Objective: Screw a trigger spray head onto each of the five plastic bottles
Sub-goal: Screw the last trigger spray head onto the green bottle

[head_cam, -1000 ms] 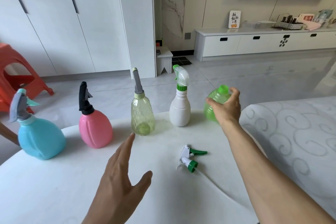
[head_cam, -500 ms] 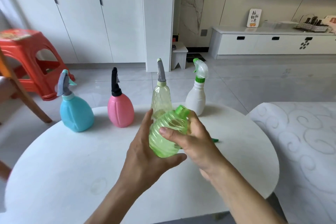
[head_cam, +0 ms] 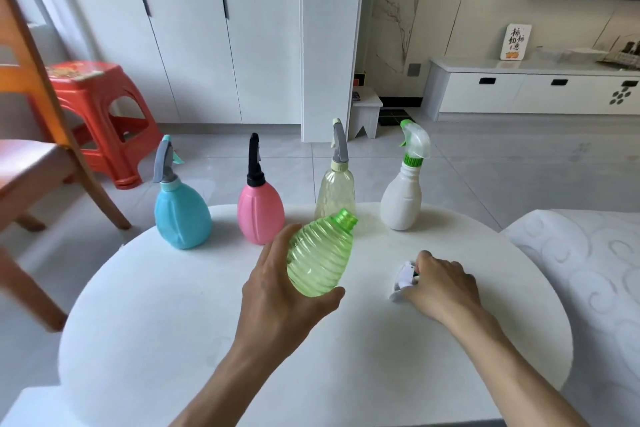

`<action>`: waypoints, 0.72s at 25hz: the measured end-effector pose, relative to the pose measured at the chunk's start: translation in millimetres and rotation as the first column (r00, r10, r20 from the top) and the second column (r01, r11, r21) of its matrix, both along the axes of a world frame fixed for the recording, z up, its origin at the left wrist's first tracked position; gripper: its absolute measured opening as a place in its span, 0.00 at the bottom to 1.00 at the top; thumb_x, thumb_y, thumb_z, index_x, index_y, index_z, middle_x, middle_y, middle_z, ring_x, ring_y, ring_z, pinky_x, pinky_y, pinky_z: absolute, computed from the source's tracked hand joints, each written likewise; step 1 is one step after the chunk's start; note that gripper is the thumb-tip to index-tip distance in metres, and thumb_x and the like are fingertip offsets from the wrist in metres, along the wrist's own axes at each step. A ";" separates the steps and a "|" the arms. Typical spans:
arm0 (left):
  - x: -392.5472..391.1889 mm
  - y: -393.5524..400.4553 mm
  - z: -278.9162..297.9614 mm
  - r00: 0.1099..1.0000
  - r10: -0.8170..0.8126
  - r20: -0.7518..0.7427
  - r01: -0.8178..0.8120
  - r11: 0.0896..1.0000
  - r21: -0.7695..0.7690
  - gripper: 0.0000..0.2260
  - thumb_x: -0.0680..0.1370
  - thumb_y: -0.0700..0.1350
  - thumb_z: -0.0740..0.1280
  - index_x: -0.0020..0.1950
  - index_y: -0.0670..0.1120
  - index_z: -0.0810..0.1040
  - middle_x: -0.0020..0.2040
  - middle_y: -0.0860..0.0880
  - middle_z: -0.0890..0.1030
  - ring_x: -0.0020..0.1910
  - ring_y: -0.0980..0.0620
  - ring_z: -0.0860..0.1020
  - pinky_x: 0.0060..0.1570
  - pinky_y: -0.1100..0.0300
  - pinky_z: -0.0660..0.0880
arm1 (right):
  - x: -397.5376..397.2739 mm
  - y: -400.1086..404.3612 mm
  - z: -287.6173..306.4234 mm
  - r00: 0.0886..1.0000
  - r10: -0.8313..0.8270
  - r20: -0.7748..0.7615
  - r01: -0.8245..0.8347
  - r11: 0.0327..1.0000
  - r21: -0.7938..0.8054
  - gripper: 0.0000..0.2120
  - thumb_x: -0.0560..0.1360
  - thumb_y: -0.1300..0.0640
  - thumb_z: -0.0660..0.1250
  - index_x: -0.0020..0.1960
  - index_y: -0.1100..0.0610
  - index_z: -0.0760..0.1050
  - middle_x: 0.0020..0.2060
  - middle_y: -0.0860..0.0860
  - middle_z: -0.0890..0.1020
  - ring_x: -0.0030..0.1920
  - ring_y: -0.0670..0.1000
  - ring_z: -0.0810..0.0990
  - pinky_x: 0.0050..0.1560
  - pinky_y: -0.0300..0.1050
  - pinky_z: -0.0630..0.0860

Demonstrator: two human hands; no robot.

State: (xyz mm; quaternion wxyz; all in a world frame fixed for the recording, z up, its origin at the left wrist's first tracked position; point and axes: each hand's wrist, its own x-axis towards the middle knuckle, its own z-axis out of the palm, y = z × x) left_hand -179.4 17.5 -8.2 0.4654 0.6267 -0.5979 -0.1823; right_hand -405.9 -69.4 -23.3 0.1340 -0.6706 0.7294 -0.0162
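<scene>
My left hand [head_cam: 277, 302] grips a ribbed green bottle [head_cam: 320, 258] above the white round table [head_cam: 173, 322]; the bottle tilts right and its threaded neck is bare. My right hand [head_cam: 441, 284] rests on the table with its fingers closed over a white and green trigger spray head [head_cam: 403, 279], which is mostly hidden under the hand. Along the far edge stand a blue bottle [head_cam: 181, 215], a pink bottle [head_cam: 259, 211], a clear yellowish bottle [head_cam: 336, 191] and a white bottle [head_cam: 401, 199], each with a spray head on it.
A wooden chair [head_cam: 31, 135] and a red plastic stool [head_cam: 100, 114] stand left of the table. A patterned white cushion [head_cam: 588, 270] borders the table's right side. White cabinets and a low TV unit line the back walls.
My right hand let go of the green bottle and came down to the right onto the spray head on the table. The left hand now holds the bottle alone.
</scene>
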 end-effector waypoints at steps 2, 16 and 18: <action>1.4 1.3 0.8 1.000 0.002 0.007 -0.002 1.000 -0.010 0.37 0.57 0.56 0.79 0.63 0.66 0.68 0.55 0.69 0.76 0.54 0.72 0.72 0.44 0.79 0.67 | 0.9 -0.7 -16.5 0.999 0.037 -0.025 -0.037 0.999 -0.003 0.14 0.73 0.48 0.64 0.54 0.52 0.68 0.52 0.50 0.82 0.57 0.57 0.75 0.48 0.47 0.69; 2.3 -5.0 -6.9 0.967 0.060 0.247 -0.055 0.998 -0.025 0.40 0.60 0.52 0.80 0.70 0.56 0.68 0.60 0.59 0.75 0.53 0.51 0.76 0.45 0.58 0.70 | -40.4 11.8 81.8 -0.188 0.254 0.949 0.444 0.884 -0.148 0.21 0.78 0.65 0.64 0.69 0.51 0.71 0.48 0.51 0.87 0.49 0.55 0.83 0.53 0.48 0.75; 0.0 -6.5 -8.0 0.957 0.058 0.285 -0.054 0.998 -0.024 0.41 0.60 0.51 0.80 0.70 0.54 0.68 0.60 0.57 0.75 0.53 0.49 0.76 0.44 0.58 0.70 | -36.4 12.8 80.9 -0.168 0.246 0.955 0.416 0.895 -0.158 0.22 0.79 0.67 0.64 0.71 0.53 0.69 0.49 0.52 0.86 0.50 0.55 0.82 0.52 0.48 0.74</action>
